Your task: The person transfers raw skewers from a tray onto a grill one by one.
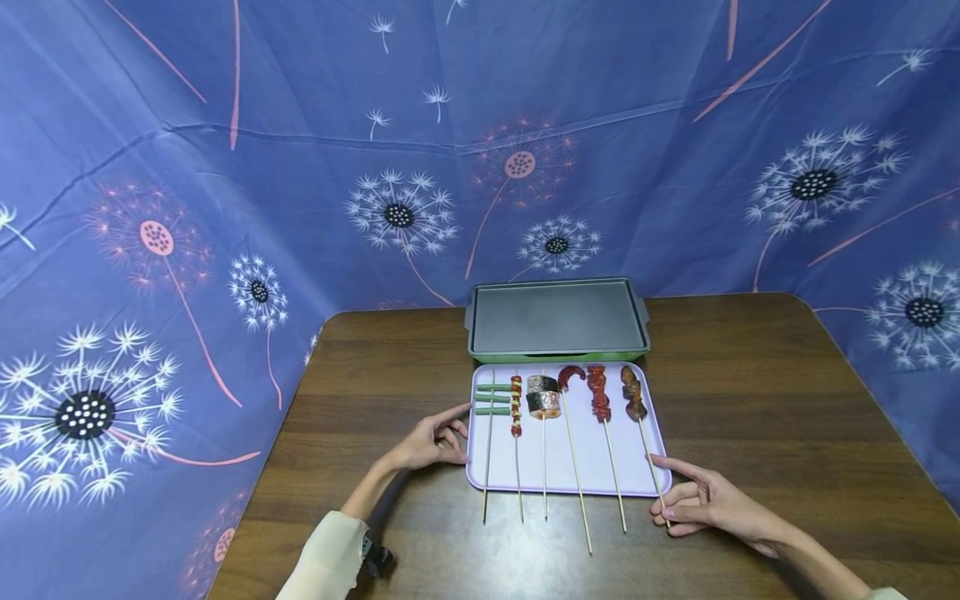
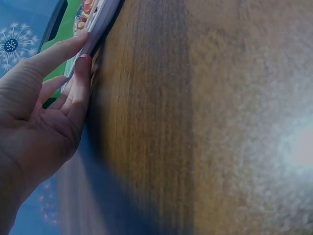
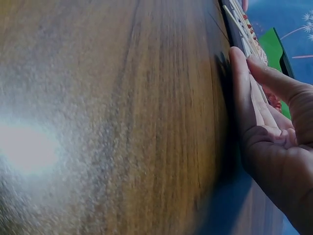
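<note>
Both hands are at opposite sides of a pale lavender tray (image 1: 592,471). My left hand (image 1: 431,440) holds its left edge, with a thumb along the rim and bent fingers against the side. At the lower right corner, my right hand (image 1: 701,504) grips the edge, its thumb tip overlapping the rim. The stick of the brown meat skewer (image 1: 633,396) crosses its fingers. Also on the tray lie a green vegetable skewer (image 1: 492,399), a thin red-and-yellow skewer (image 1: 516,408), a fish-like skewer (image 1: 543,396), a curled dark-red skewer (image 1: 572,375) and a red meat skewer (image 1: 598,392). Their sticks overhang the front.
A dark rectangular griddle (image 1: 558,317) with a green base stands just behind the tray. Beneath everything is a brown wooden table (image 1: 780,400). A blue dandelion-print cloth (image 1: 315,75) hangs behind and beside the table.
</note>
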`<action>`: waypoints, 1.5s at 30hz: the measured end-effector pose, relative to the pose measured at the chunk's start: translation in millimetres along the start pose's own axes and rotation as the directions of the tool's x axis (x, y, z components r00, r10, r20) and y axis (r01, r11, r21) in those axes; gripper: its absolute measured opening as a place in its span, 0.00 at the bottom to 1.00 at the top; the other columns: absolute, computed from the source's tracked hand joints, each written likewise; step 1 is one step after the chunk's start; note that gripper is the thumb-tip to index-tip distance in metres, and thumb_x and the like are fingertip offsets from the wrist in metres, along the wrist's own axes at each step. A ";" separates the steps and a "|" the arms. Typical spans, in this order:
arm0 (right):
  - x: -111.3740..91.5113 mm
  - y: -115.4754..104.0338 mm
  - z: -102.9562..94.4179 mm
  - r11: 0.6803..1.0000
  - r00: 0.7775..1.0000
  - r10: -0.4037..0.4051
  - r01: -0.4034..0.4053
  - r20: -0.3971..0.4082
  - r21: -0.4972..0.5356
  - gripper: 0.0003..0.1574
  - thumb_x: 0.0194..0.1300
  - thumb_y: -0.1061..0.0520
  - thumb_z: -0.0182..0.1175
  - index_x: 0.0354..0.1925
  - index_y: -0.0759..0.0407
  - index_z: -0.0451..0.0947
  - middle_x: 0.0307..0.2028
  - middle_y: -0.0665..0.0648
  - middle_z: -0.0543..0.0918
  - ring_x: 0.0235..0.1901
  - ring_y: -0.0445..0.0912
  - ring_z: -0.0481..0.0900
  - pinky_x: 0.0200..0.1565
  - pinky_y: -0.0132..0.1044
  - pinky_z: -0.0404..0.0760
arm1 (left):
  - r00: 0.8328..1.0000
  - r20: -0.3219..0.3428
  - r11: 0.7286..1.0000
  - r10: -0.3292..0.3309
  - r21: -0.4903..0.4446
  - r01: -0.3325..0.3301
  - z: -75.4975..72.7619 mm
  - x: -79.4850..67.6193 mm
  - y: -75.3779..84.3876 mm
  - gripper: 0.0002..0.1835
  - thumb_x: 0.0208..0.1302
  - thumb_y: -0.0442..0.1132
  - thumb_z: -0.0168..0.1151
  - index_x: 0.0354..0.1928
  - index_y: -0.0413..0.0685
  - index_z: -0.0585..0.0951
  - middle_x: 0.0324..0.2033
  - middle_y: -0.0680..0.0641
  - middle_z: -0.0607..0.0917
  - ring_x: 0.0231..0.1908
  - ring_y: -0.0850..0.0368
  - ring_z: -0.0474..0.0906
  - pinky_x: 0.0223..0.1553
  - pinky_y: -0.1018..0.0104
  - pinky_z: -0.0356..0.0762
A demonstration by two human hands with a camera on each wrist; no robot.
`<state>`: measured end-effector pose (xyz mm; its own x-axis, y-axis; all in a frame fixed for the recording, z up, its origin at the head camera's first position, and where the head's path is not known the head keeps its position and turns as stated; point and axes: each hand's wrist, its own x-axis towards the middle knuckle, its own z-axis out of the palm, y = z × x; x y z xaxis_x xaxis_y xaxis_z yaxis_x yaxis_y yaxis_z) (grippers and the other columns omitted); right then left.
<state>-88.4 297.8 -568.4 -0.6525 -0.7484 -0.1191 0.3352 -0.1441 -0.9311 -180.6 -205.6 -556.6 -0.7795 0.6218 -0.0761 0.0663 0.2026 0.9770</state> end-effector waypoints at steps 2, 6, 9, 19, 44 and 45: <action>0.0 0.5 0.2 1.000 1.000 -0.001 0.001 -0.006 0.004 0.45 0.73 0.74 0.50 0.72 0.32 0.61 0.52 0.63 0.87 0.53 0.52 0.87 0.52 0.45 0.86 | 1.000 -0.005 1.000 -0.011 0.004 0.011 0.2 0.1 1.6 0.51 0.53 0.20 0.72 0.77 0.30 0.56 0.49 0.23 0.77 0.33 0.67 0.82 0.34 0.78 0.79; -0.6 0.3 -0.3 1.000 1.000 -0.003 0.003 -0.001 0.018 0.44 0.73 0.74 0.49 0.73 0.32 0.62 0.52 0.61 0.87 0.53 0.51 0.87 0.53 0.44 0.85 | 1.000 -0.014 1.000 -0.023 0.006 0.023 1.0 0.5 3.5 0.51 0.53 0.20 0.73 0.77 0.32 0.57 0.49 0.23 0.77 0.34 0.67 0.82 0.34 0.78 0.79; -1.2 -0.1 -1.1 0.999 1.000 -0.009 0.009 0.017 0.042 0.44 0.74 0.74 0.48 0.73 0.33 0.62 0.53 0.61 0.87 0.53 0.49 0.87 0.54 0.43 0.85 | 0.999 -0.014 1.000 -0.029 0.006 0.029 1.4 0.6 2.6 0.50 0.53 0.20 0.73 0.77 0.32 0.57 0.50 0.23 0.77 0.34 0.67 0.82 0.34 0.78 0.79; -1.8 0.4 -2.8 0.996 0.998 -0.042 0.039 0.041 0.086 0.45 0.73 0.77 0.47 0.76 0.39 0.61 0.52 0.59 0.87 0.52 0.45 0.87 0.56 0.39 0.84 | 0.999 -0.018 0.999 -0.034 -0.004 0.034 1.1 0.5 0.0 0.50 0.53 0.20 0.73 0.77 0.33 0.58 0.50 0.23 0.77 0.34 0.67 0.82 0.33 0.78 0.79; -20.7 -20.4 -14.8 0.988 0.989 -0.134 0.130 0.057 0.078 0.49 0.73 0.79 0.41 0.81 0.43 0.51 0.56 0.60 0.85 0.58 0.46 0.84 0.60 0.42 0.81 | 0.999 -0.027 0.999 -0.043 0.008 0.043 0.1 0.3 0.3 0.51 0.53 0.21 0.74 0.77 0.33 0.58 0.49 0.27 0.79 0.34 0.67 0.82 0.34 0.77 0.79; -20.4 -22.5 -17.0 0.990 0.990 -0.131 0.127 0.054 0.066 0.49 0.73 0.79 0.41 0.81 0.43 0.51 0.56 0.60 0.85 0.58 0.47 0.84 0.60 0.43 0.81 | 0.999 -0.026 0.999 -0.040 0.007 0.041 0.0 -0.2 0.2 0.50 0.53 0.21 0.74 0.77 0.32 0.58 0.49 0.27 0.79 0.34 0.67 0.82 0.34 0.77 0.79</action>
<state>-94.2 327.3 -550.9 -0.6528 -0.7572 0.0227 0.2937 -0.2807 -0.9138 -180.5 -205.7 -556.3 -0.7973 0.5934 -0.1103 0.0388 0.2329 0.9717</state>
